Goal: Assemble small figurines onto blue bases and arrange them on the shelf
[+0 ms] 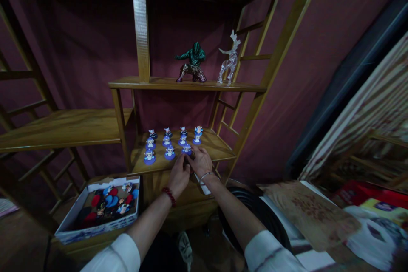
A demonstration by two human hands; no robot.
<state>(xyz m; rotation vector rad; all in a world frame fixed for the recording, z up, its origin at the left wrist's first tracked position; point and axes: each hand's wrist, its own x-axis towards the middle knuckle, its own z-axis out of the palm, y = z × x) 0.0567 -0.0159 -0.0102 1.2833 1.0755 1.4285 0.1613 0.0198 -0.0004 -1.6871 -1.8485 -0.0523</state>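
My left hand (179, 175) and my right hand (201, 162) meet at the front edge of a wooden shelf. Their fingers are closed together at a small purple-based figurine (186, 149), the rightmost in the front row. The fingertips partly cover its near side, so the exact grip is hard to see. Left of it in that row stand another purple figurine (170, 152) and a third figurine (149, 156). Behind are a row of purple-based figurines (166, 140) and a back row of dark-based figurines (168, 132), with a blue-and-white figurine (199, 130) at its right end.
A patterned open box (95, 234) full of red and blue figurines sits low on the left. The upper shelf (159, 84) carries a green warrior statue (193, 61) and a clear deer figure (230, 60). Cardboard (314, 212) and bags lie at right, beside a black round container (255, 208).
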